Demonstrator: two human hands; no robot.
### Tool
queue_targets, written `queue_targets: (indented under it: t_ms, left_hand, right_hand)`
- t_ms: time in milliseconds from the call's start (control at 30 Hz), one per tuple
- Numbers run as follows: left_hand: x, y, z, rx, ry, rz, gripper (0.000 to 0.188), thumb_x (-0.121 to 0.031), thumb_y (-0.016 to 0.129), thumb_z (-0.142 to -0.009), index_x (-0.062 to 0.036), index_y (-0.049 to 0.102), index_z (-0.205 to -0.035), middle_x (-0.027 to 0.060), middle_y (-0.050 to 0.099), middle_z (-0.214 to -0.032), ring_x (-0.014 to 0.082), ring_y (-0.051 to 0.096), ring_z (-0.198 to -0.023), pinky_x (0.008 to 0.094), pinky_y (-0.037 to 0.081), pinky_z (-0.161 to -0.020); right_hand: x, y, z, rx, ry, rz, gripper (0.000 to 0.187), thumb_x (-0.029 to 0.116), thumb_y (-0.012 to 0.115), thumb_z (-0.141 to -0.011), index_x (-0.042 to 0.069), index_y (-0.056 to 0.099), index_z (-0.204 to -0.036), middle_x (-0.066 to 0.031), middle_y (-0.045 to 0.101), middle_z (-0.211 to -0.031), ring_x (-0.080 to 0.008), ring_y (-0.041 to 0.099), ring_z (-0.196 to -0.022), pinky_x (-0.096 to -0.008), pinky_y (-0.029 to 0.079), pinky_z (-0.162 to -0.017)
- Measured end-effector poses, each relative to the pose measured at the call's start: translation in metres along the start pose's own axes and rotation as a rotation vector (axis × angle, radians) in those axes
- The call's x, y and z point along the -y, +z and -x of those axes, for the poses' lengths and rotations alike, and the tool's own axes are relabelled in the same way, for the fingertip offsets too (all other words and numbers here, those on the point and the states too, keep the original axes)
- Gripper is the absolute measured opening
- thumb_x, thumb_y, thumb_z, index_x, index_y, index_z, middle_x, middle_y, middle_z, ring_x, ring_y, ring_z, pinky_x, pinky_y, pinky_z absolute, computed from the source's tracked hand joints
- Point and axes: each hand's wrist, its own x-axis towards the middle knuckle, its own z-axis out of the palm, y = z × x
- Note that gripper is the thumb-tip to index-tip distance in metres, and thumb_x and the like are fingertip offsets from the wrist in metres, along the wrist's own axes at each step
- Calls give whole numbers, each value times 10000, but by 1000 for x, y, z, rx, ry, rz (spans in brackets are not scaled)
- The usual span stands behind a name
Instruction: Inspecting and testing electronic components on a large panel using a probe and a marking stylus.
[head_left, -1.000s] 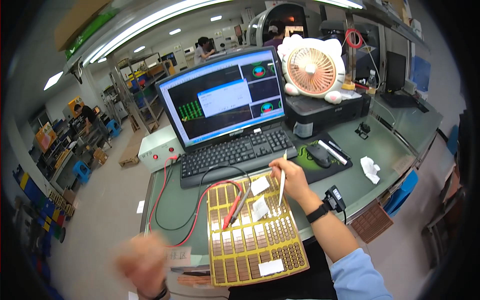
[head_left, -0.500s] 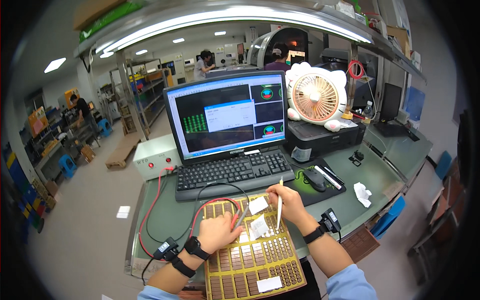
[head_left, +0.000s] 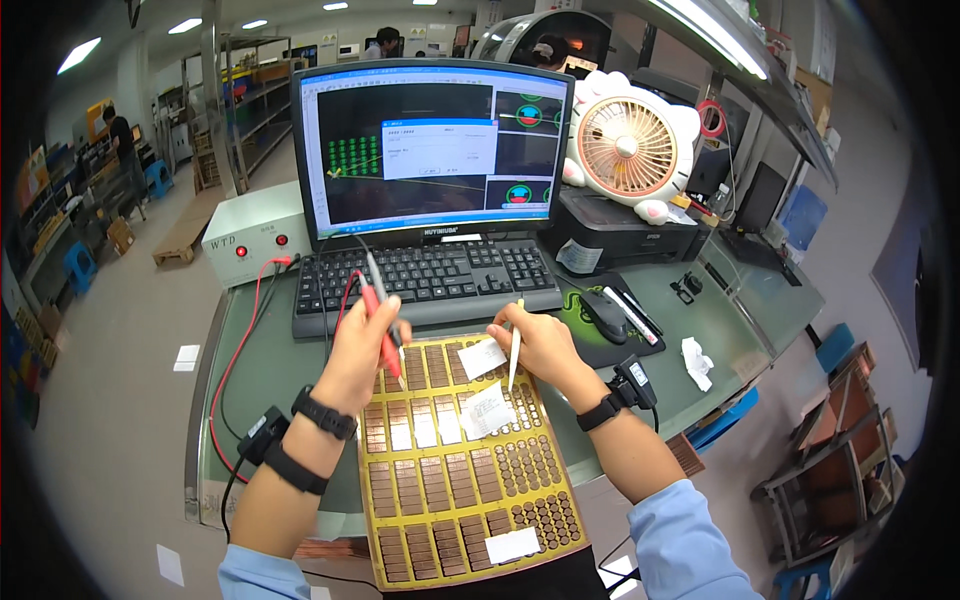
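My left hand (head_left: pixel 352 350), closed, grips a pair of test probes above the upper left corner of a circuit board panel (head_left: pixel 422 488). The red probe (head_left: pixel 389 345) points down toward the panel; whether its tip touches I cannot tell. The grey probe (head_left: pixel 376 275) angles up over the keyboard. Over the panel's upper right, my right hand (head_left: pixel 545 348) pinches a slim white pen-like stick (head_left: pixel 515 355), its tip down by the round copper pads. Yellow with rows of copper rectangles and discs, the panel carries white paper slips, including a printed slip (head_left: pixel 487 410) and a lower slip (head_left: pixel 512 545).
Behind the panel stand a keyboard (head_left: pixel 430 275) and a lit monitor (head_left: pixel 400 150). A white box (head_left: pixel 255 235) feeds the probe leads at left. To the right are a mouse (head_left: pixel 604 316), crumpled paper (head_left: pixel 697 364), and a fan (head_left: pixel 628 150) on a printer (head_left: pixel 630 235). People work farther back.
My left hand has lifted off the panel's middle toward its upper left corner, tilting the probes upright. The right hand still holds the stick over the panel. The whole view has shifted.
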Motion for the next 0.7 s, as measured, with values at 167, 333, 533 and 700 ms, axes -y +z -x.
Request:
queue_targets:
  t_ms: [167, 333, 533, 700]
  left_hand:
    - [26, -1, -20, 178, -260, 432, 126, -211, 587, -953, -90, 572, -982, -38, 556, -693, 46, 388, -481, 215, 331, -459]
    - [46, -8, -26, 239, -195, 392, 270, -254, 499, -959, -52, 611, -819, -31, 541, -649, 46, 404, -494, 206, 312, -458]
    - [45, -2, -31, 129, -144, 65, 401, -325, 373, -1007, -42, 588, -823, 10, 552, -659, 56, 408, -460, 201, 329, -417]
    - [45, 3, -25, 78, -130, 18, 347, -359, 398, -1024, -62, 565, -959, 43, 606, -751, 103, 595, -569, 213, 471, -500]
  right_hand:
    - [5, 6, 7, 84, 9, -198, 207, 213, 696, -868, 60, 603, -972, -80, 656, -738, -248, 661, -682, -348, 495, -627]
    - [3, 2, 3, 118, -3, -247, 193, 119, 701, -843, 30, 590, -974, -87, 632, -771, -226, 637, -704, -330, 497, -654]
    - [-3, -1, 3, 176, 50, -204, 148, 206, 642, -881, 96, 591, -966, -91, 681, -894, -319, 654, -846, -411, 498, -717]
    - [-54, -11, -44, -215, 81, -135, 112, 206, 551, -944, 114, 597, -986, -145, 678, -850, -364, 652, -848, -446, 498, -707]
